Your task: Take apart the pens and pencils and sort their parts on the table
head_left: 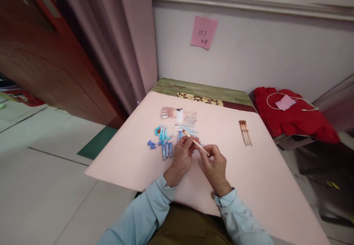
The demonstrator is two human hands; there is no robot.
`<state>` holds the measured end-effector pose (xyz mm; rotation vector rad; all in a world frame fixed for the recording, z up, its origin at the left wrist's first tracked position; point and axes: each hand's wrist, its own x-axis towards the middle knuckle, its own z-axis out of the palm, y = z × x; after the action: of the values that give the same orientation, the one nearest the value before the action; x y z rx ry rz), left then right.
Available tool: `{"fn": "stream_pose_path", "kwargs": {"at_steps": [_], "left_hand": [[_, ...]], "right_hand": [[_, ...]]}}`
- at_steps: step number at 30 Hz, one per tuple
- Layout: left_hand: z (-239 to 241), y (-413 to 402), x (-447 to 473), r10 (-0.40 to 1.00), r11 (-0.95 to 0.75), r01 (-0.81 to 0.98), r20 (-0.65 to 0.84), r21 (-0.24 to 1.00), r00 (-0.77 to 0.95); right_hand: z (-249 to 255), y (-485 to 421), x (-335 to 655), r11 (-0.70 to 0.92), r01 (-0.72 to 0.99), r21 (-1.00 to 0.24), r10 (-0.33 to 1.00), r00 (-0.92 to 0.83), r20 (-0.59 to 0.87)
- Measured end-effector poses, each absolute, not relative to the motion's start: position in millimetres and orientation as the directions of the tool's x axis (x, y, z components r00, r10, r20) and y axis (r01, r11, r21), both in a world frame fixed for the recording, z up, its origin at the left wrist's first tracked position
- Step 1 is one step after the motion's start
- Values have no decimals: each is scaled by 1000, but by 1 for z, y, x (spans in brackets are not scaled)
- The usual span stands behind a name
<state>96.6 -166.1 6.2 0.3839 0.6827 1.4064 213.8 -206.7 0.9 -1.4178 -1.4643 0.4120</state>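
Observation:
A slim pale pen (201,148) with a brown and orange upper part slants between my hands above the table. My left hand (181,157) pinches it near the brown end. At the lower right tip, the fingers of my right hand (216,165) are closed around it. Just left of my left hand lie blue pen barrels (167,150) and light-blue barrels (163,132). Small blue caps (151,144) and turquoise pieces (157,130) are beside them. Behind are clear tubes (167,113), white refills with dark tips (179,116) and pale thin sticks (190,117).
Three pens with brown tops (245,132) lie side by side at the right of the pink-covered table (238,193). A red cloth (293,123) with a white cable is beyond the right edge. A pink note (204,33) hangs on the wall, and a curtain (118,34) at left.

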Motion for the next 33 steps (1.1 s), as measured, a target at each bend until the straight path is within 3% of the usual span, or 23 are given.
{"fn": "stream_pose_path", "kwargs": {"at_steps": [6,13,20,28,33], "left_hand": [[6,-165,96,981,171,-741,-179,649,70],[2,-162,96,981,138,-778,-190,613,24],[1,-165,97,989,139,-757,-135,639,68],[-2,-163,95,989,112,-766,-150,633,20],[-2,-165,95,992,107,-732,-119,673,36]], "right_hand": [[-5,-205,217,179,617,-766,904,205,376],[-1,-208,212,270,549,-791,879,194,436],[-7,-207,217,183,596,-782,919,178,350],[-2,-208,211,264,581,-770,870,202,450],[-3,-210,214,215,594,-775,897,193,397]]}}
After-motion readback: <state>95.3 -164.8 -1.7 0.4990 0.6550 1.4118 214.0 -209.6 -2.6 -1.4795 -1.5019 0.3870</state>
